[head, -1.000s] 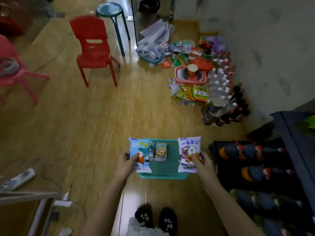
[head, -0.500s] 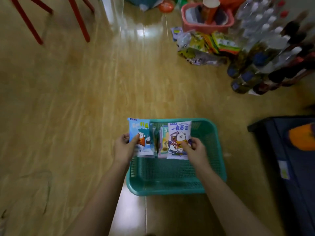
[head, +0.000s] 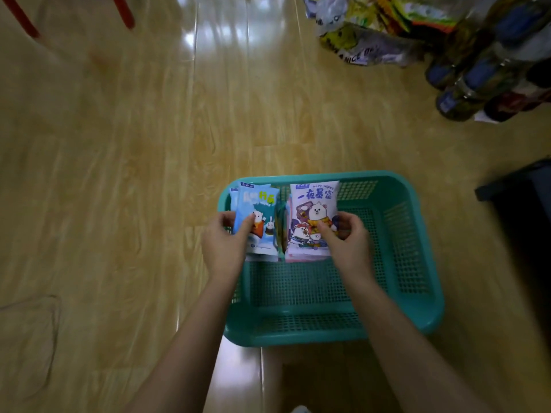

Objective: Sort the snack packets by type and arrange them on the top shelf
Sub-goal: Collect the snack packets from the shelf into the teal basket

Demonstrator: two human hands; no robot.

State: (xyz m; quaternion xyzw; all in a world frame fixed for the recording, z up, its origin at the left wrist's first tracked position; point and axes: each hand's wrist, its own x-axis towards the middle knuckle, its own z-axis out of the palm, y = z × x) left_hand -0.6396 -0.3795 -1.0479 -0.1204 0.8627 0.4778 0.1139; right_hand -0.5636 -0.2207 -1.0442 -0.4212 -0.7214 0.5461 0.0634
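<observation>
Over mesh plastic basket (head: 423, 263), hands grip flat, seemingly glossy packets (head: 313, 216).

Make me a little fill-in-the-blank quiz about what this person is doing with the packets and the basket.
1. The left hand grips a ____ packet with a bear and a rabbit on it.
2. The right hand grips a white packet printed "baby ____".
3. Both packets sit inside a teal ____ on the floor.
4. The floor is made of ____.

Missing words: blue; wipes; basket; wood
</observation>
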